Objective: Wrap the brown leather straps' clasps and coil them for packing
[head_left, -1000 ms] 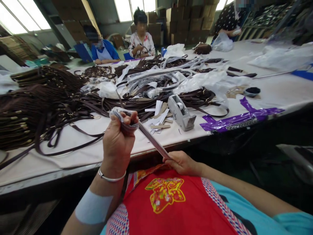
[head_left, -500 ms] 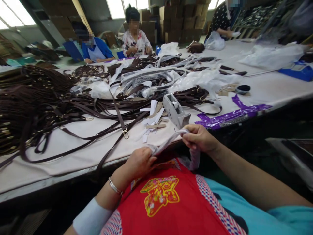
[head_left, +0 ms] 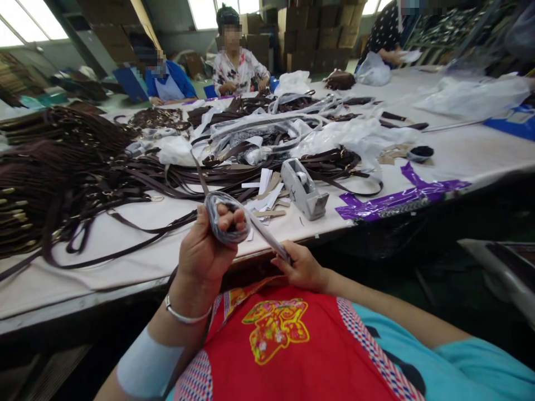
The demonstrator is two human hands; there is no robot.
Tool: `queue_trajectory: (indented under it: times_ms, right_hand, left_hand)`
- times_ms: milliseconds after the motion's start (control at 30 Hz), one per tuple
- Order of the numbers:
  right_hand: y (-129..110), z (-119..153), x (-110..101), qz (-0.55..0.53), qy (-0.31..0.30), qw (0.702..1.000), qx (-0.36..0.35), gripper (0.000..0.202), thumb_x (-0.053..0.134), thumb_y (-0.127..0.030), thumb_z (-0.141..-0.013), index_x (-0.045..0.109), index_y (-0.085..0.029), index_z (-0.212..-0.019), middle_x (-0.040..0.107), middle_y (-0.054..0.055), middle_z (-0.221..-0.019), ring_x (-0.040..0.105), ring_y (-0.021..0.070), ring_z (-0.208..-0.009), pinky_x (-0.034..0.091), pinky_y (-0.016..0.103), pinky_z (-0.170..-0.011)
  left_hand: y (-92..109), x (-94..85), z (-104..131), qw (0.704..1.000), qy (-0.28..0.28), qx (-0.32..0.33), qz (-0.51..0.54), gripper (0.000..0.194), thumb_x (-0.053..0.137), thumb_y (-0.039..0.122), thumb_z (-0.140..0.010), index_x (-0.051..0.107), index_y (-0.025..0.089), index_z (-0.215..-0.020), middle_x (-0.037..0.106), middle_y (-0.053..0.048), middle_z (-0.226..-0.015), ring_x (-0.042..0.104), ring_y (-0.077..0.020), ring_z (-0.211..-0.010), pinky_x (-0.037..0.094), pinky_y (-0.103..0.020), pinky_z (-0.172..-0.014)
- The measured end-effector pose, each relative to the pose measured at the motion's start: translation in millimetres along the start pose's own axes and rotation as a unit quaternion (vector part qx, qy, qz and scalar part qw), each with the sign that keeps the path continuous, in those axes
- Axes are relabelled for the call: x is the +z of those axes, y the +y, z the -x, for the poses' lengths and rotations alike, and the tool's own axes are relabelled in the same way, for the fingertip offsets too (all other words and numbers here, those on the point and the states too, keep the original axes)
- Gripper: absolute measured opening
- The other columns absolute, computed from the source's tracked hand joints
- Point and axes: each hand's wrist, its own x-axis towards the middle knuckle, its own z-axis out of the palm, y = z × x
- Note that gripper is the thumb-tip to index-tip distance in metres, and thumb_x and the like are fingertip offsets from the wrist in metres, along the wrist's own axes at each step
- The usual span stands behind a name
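Plastic-wrapped strap [head_left: 229, 237] mid-frame, coiled round the left hand [head_left: 204, 253], its fingers curled through and gripping. Right hand [head_left: 307, 268], lower right, pinches the tail. Tape dispenser [head_left: 304, 189] on worktop [head_left: 112, 273] beyond.

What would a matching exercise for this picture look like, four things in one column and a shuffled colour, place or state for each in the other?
Column one
1. left hand
2. right hand
3. tape dispenser
4. apron

Column two
A. on the table, beside paper slips
B. red
C. holding the coil
D. pinching the strip that leads from the coil

Pairs: 1-C, 2-D, 3-A, 4-B
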Motion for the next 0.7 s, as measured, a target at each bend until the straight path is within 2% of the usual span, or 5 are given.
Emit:
queue_trajectory:
  times_ms: [100,233,500,600,700]
  right_hand:
    - [4,1,7,0.017,-0.028,0.999,-0.002,0.022,0.053,-0.04,-0.094,0.056,-0.02,-0.087,0.057,0.003,-0.078,0.05,0.0163,-0.071,0.042,0.029,-0.067]
    - [-14,2,-1,-0.193,-0.221,0.947,0.133,0.036,0.055,-0.05,-0.093,0.055,-0.018,-0.076,0.054,-0.001,-0.063,0.046,0.0102,-0.052,0.037,0.022,-0.049]
    - [-44,-2,-43,-0.504,-0.228,0.804,0.219,0.047,0.052,-0.059,-0.091,0.061,-0.014,-0.079,0.044,-0.007,-0.039,0.032,0.0073,-0.027,0.028,0.02,-0.031]
    - [-33,-9,-63,-0.444,-0.161,0.851,0.23,0.037,0.062,-0.052,-0.086,0.061,-0.015,-0.089,0.037,-0.012,-0.04,0.026,0.0058,-0.026,0.026,0.019,-0.031]
    - [-18,-19,-86,-0.194,-0.097,0.955,0.203,0.031,0.071,-0.043,-0.082,0.064,-0.016,-0.094,0.051,-0.008,-0.053,0.039,0.0066,-0.038,0.032,0.02,-0.039]
  left_hand:
    - [12,-3.5,-14,0.99,0.039,0.131,-0.027,0.032,0.052,0.047,-0.097,0.065,0.02,-0.087,0.062,0.001,-0.065,0.07,-0.0189,-0.1,0.057,-0.03,-0.088]
    - [12,-21.5,-19,0.921,0.071,0.313,-0.22,0.025,0.059,0.044,-0.094,0.067,0.02,-0.096,0.07,-0.003,-0.083,0.069,-0.0243,-0.104,0.053,-0.041,-0.096]
    - [-56,-78.7,8,0.56,-0.162,0.301,-0.755,0.027,0.055,0.042,-0.092,0.063,0.017,-0.09,0.066,-0.013,-0.08,0.064,-0.0269,-0.079,0.051,-0.038,-0.073]
    - [-72,-81.6,27,0.537,-0.237,0.232,-0.776,0.03,0.05,0.044,-0.094,0.057,0.018,-0.081,0.061,-0.009,-0.073,0.058,-0.0225,-0.067,0.045,-0.032,-0.061]
    - [-67,-75.5,40,0.603,-0.308,0.122,-0.726,0.031,0.042,0.04,-0.098,0.055,0.018,-0.08,0.059,-0.006,-0.073,0.053,-0.0186,-0.064,0.041,-0.029,-0.06]
